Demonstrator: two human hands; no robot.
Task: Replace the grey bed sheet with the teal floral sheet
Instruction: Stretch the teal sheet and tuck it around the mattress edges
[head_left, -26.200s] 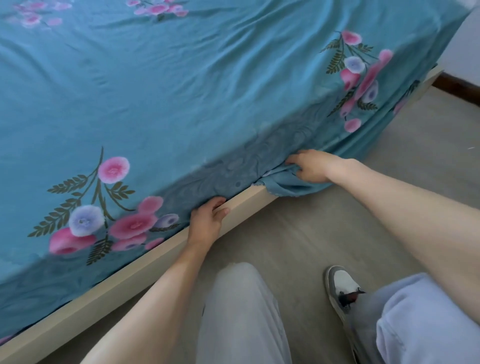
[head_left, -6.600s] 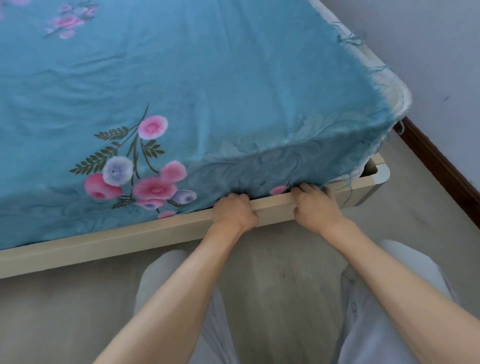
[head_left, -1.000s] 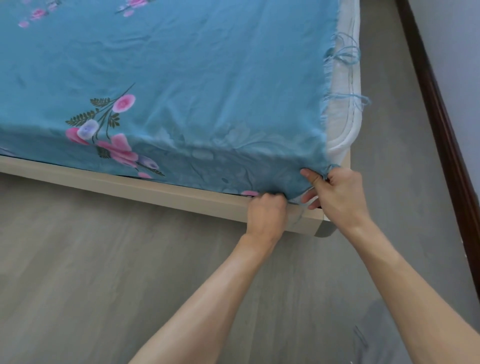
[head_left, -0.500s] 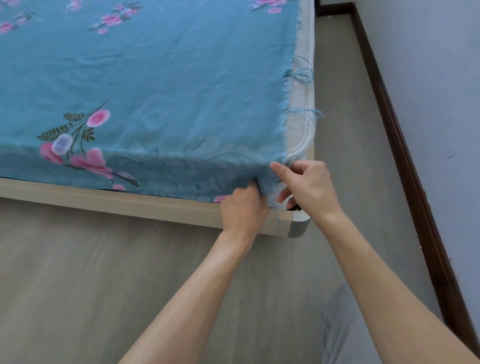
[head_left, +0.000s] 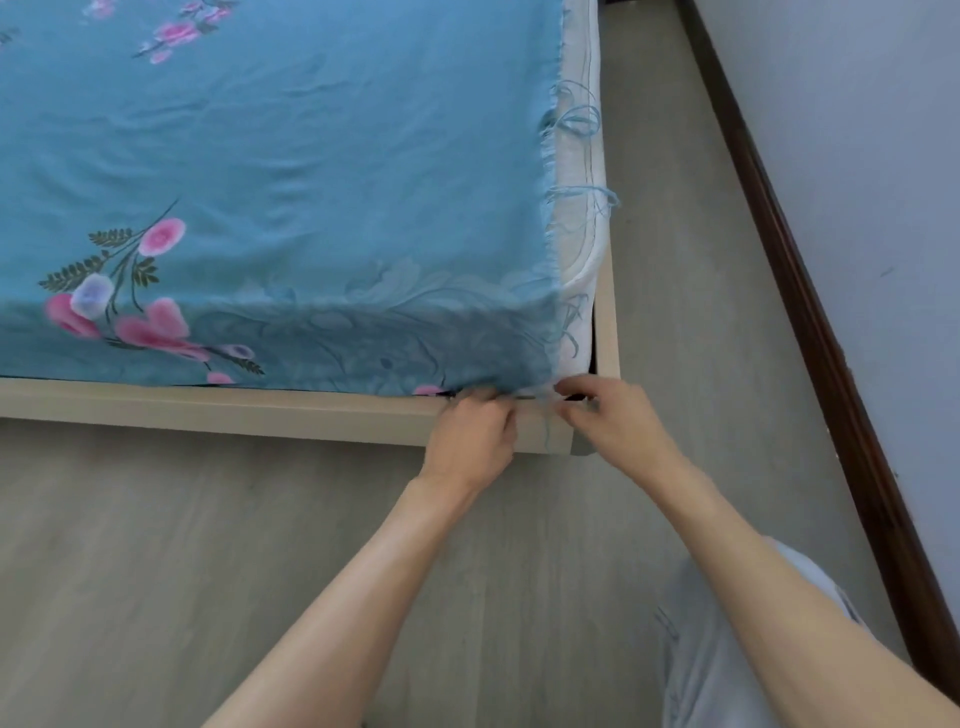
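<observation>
The teal floral sheet (head_left: 291, 171) lies spread over the mattress and hangs down its near side to the pale wooden bed frame (head_left: 218, 410). Its frayed right edge leaves a strip of white mattress (head_left: 582, 244) bare. At the bed's near right corner, my left hand (head_left: 470, 441) is closed on the sheet's bottom hem on the frame rail. My right hand (head_left: 613, 421) pinches the sheet's corner and loose threads just beside it. No grey sheet is in view.
Grey wood-look floor (head_left: 156, 561) runs along the bed's near side and down a narrow gap to the right. A dark baseboard (head_left: 810, 322) and a pale wall (head_left: 883, 156) bound that gap. My trouser leg (head_left: 727, 649) shows at the lower right.
Both hands have dropped from the sheet's corner at mattress-side height to the frame rail. The view has shifted slightly left and closer.
</observation>
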